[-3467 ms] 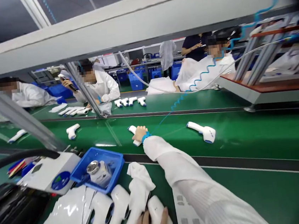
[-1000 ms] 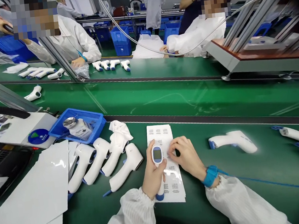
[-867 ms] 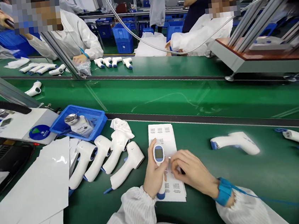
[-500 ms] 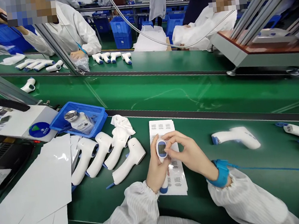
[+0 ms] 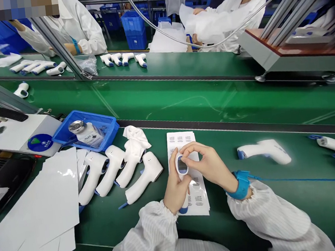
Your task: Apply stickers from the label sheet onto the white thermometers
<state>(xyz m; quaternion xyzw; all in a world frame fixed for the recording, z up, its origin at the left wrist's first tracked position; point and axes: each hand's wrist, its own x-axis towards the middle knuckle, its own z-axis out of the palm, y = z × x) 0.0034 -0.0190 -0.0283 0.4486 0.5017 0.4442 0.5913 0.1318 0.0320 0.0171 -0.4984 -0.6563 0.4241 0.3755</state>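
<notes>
My left hand point(image 5: 176, 190) is wrapped around a white and blue forehead thermometer point(image 5: 182, 168), its small dark display facing me. The thumb and fingertips of my right hand point(image 5: 213, 162) are pinched together at the upper right of that display; anything between them is too small to make out. Beneath both hands lies a sheet of printed labels point(image 5: 204, 201). On my left several more white thermometers point(image 5: 145, 179) stand in a slanted row, a crumpled white cloth point(image 5: 135, 137) draped over one of them. A single thermometer point(image 5: 264, 151) rests on its side to the right.
A blue tray point(image 5: 112, 131) holds a metal-capped bottle point(image 5: 86, 134). White sheets point(image 5: 46, 202) spread over the left bench beside a white box point(image 5: 19, 135). A blue cord point(image 5: 296, 182) runs right from my wrist strap point(image 5: 241, 185). Co-workers sit across the green belt point(image 5: 167, 97).
My right fingertips have shifted slightly upward along the display, and the wrist has come a little left. Across the belt, a co-worker has raised a white sheet. The view has tipped down slightly.
</notes>
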